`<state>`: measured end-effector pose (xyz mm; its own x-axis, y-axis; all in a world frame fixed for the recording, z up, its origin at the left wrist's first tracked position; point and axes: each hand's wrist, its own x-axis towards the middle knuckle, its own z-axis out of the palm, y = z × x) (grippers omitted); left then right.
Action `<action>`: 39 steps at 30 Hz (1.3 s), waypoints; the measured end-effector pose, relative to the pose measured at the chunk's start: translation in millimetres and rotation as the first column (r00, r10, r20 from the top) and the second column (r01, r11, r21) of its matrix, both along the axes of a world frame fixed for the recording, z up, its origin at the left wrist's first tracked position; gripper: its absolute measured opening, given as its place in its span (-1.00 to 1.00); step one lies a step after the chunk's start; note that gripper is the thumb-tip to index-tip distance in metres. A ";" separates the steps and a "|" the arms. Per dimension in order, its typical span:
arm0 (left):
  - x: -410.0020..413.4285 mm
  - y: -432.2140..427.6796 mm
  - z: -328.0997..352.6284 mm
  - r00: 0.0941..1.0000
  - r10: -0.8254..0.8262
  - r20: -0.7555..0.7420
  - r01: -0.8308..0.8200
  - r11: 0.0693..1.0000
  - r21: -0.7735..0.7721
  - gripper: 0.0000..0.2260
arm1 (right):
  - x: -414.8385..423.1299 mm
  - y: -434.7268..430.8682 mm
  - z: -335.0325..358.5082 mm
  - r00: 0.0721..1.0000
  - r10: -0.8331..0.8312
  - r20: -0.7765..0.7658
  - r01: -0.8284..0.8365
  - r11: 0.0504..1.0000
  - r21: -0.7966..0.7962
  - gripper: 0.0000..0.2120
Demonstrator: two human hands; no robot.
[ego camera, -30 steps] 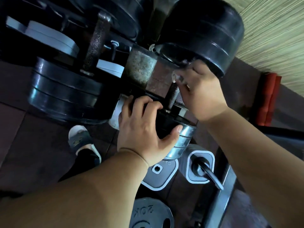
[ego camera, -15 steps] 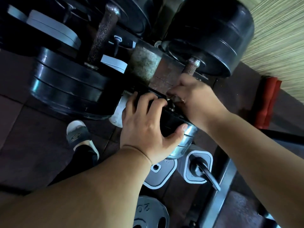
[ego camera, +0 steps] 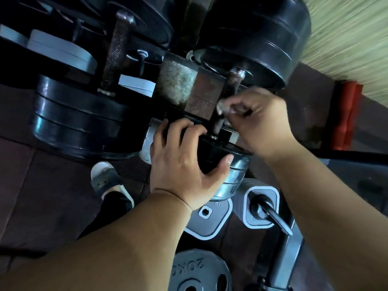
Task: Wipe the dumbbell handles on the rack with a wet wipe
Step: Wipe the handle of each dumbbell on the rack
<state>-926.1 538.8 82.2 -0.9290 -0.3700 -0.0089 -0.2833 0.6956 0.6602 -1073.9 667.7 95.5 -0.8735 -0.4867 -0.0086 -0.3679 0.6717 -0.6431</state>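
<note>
A black plate dumbbell lies across the rack rail; its rusty knurled handle runs from the big far head down to the near head. My left hand grips the near head, fingers curled over its top, thumb on the chrome edge. My right hand pinches a small crumpled wet wipe against the handle's middle. The handle's lower part is partly hidden by my fingers. A second dumbbell with a long knurled handle rests to the left.
Grey square weight plates and a 20 kg disc lie on the dark floor below. A grey metal frame bar stands at lower right. My sandalled foot is at lower left. A red roll lies by the woven wall.
My right hand slid down the handle to the near head, then back up to mid-handle with the wipe. The left hand kept its grip on the near head.
</note>
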 end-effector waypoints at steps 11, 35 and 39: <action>-1.7 -4.2 -0.8 0.998 -0.054 -0.014 0.054 0.998 -0.024 -0.49 | 27.8 -9.9 -3.3 0.637 -0.438 0.634 0.581 0.814 -0.023 -0.89; 1.8 -0.4 -0.8 0.999 -0.043 -0.004 0.043 0.999 0.007 -0.48 | 8.9 -12.2 -14.9 0.675 -0.476 0.563 0.652 0.742 -0.155 -0.83; 1.6 -0.1 -0.5 0.999 -0.048 -0.018 0.048 0.999 0.003 -0.49 | 10.5 -3.5 -9.5 0.680 -0.445 0.583 0.550 0.835 -0.004 -0.85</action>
<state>-924.6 538.7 81.6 -0.9458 -0.3248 0.0070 -0.2375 0.7061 0.6671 -1063.4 664.2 86.0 -0.8574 -0.0202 -0.5142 0.4314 0.5167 -0.7396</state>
